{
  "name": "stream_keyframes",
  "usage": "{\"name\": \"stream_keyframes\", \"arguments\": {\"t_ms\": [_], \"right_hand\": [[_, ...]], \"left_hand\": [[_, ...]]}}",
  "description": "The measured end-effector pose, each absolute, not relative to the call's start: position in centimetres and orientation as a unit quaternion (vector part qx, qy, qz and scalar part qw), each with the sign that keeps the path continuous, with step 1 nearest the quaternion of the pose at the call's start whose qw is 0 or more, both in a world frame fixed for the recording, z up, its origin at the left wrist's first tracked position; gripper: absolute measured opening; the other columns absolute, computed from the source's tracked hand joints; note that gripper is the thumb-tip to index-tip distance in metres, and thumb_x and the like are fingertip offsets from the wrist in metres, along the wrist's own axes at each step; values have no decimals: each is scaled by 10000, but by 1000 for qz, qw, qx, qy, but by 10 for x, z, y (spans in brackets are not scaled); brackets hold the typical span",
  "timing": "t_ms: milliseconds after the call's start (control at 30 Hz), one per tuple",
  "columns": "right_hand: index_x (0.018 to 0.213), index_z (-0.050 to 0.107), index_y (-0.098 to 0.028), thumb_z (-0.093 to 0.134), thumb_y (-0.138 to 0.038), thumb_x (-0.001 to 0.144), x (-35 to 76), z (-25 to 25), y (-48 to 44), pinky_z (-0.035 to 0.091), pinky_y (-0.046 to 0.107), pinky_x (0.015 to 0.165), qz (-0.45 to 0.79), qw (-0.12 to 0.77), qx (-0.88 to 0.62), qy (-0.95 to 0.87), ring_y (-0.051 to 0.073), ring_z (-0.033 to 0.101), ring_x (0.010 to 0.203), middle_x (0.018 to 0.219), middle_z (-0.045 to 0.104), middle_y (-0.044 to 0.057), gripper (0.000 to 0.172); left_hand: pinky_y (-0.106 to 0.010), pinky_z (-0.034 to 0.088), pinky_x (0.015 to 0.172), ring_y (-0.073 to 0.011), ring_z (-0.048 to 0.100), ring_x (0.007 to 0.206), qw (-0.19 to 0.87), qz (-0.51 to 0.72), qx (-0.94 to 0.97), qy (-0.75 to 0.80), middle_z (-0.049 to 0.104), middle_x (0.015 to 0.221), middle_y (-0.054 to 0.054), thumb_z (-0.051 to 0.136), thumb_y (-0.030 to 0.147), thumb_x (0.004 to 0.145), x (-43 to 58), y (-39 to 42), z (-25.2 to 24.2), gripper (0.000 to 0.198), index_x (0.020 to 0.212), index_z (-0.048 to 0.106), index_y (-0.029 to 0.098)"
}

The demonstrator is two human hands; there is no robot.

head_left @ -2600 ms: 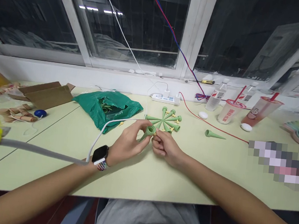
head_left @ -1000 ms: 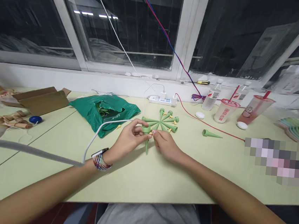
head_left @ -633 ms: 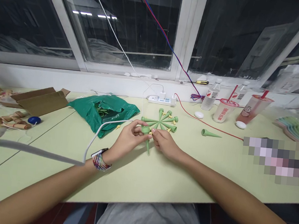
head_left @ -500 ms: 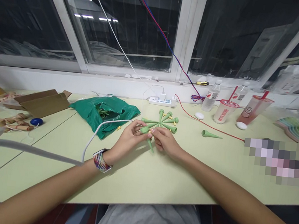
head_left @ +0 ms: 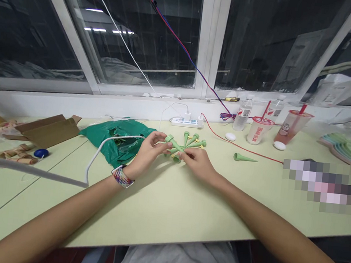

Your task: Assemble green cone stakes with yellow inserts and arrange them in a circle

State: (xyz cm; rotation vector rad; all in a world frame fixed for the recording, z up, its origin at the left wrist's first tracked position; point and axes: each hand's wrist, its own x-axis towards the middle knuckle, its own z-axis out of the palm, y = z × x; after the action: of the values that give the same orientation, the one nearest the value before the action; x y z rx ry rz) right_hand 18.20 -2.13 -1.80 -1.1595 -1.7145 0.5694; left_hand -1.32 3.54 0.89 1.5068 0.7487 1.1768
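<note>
Between my two hands is a green plant watering spike (head_left: 177, 145), a tapered cone with its wide cap up and to the left. The fingers of my left hand (head_left: 150, 149) are closed round it near the cap end. My right hand (head_left: 199, 163) pinches its narrow end. Just behind, several similar green spikes (head_left: 194, 137) with small yellow valves lie fanned out on the table, partly covered by my hands. A single green spike without a visible cap (head_left: 243, 157) lies apart on the right.
Left of my hands sits a torn green plastic bag (head_left: 100, 136), with a white cable (head_left: 94, 156) crossing in front. Further left are a cardboard box (head_left: 50, 129) and a blue ball (head_left: 41, 153). A power strip (head_left: 182, 122), drink cups (head_left: 257, 133) and bottles (head_left: 242, 117) stand along the back.
The held spike has turned: its narrow end pointed down toward me before and now points right, into my right hand. My right hand has moved from the spike's cap area to its narrow end.
</note>
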Motion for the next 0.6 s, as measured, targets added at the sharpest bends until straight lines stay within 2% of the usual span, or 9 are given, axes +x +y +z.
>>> {"name": "stream_keyframes", "arguments": {"t_ms": [200, 333, 400, 467, 600], "right_hand": [[618, 526, -205, 598, -429, 940, 187, -17, -14, 279, 282, 573, 201, 488, -506, -682, 135, 401, 578, 575, 443, -44, 399], [885, 657, -227, 600, -477, 944, 200, -15, -11, 357, 282, 599, 191, 508, -528, -653, 155, 508, 600, 647, 574, -36, 264], [982, 659, -231, 556, -490, 970, 213, -16, -9, 385, 286, 626, 176, 521, -535, -641, 169, 558, 648, 705, 623, -19, 278], [976, 641, -227, 518, -500, 988, 227, -20, -8, 396, 292, 651, 169, 526, -542, -633, 181, 583, 688, 732, 640, -5, 300], [912, 605, -224, 475, -514, 1011, 247, -28, -5, 400, 303, 704, 175, 513, -557, -629, 188, 584, 719, 746, 641, 2, 334]], "left_hand": [[-313, 622, 723, -193, 689, 844, 455, 489, 673, 319, 702, 925, -39, 891, 446, 711, -1, 57, 16, 391, 930, 698, 185], [-335, 611, 741, -206, 685, 854, 406, 531, 670, 323, 716, 881, -37, 865, 480, 709, 3, 89, 7, 370, 861, 693, 189], [-350, 591, 783, -215, 686, 850, 342, 543, 677, 361, 729, 867, -46, 839, 492, 717, 3, 110, -1, 358, 838, 692, 190], [-365, 566, 855, -225, 688, 868, 299, 536, 681, 399, 748, 873, -60, 846, 489, 686, 1, 129, -11, 357, 801, 697, 186], [-347, 544, 821, -233, 697, 848, 301, 525, 667, 434, 761, 868, -89, 842, 515, 649, 0, 151, -29, 401, 792, 698, 169]]}}
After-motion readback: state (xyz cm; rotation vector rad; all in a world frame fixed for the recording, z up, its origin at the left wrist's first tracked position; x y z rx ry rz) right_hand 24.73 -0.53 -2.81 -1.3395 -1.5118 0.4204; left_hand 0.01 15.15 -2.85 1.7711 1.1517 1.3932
